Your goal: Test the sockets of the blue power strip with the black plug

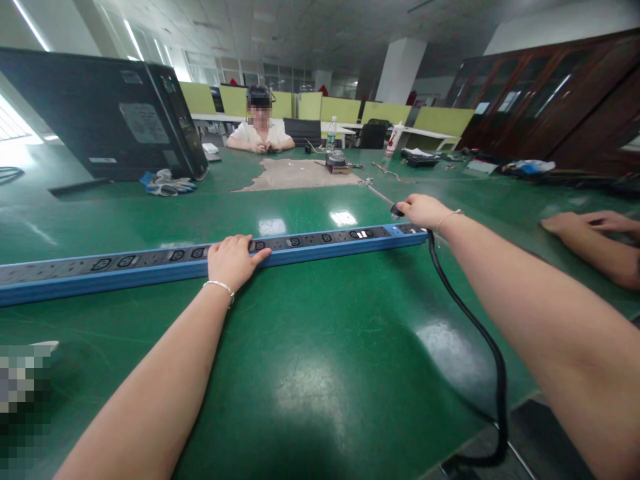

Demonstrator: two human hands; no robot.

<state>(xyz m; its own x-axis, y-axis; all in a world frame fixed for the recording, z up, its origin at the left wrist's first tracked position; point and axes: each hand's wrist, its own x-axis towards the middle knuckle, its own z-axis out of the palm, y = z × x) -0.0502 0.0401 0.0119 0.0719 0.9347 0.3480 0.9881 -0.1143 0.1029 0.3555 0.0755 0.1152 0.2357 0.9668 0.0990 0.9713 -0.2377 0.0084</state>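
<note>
Power strip point(310, 248), blue-sided and lined with dark sockets, is laid across the green table point(320, 333); its left end is cut off by the picture's edge. Its top is covered midway by the left hand point(231, 260), with the thumb set along the near edge. The far side of that grip is hidden, so whether the strip is firmly held or only pressed cannot be told. By the right hand point(424, 211), raised over the strip's right end, a thin-shafted tool point(381, 193) is held in closed fingers; most of its handle is concealed, and its tip is hard to make out. From that end a black cable point(501, 393) is dropped past the table's edge, where its lower part is lost. At lower left, an object point(17, 380) is blurred into blocks. At right, a co-worker's arms point(595, 243) are cropped.
</note>
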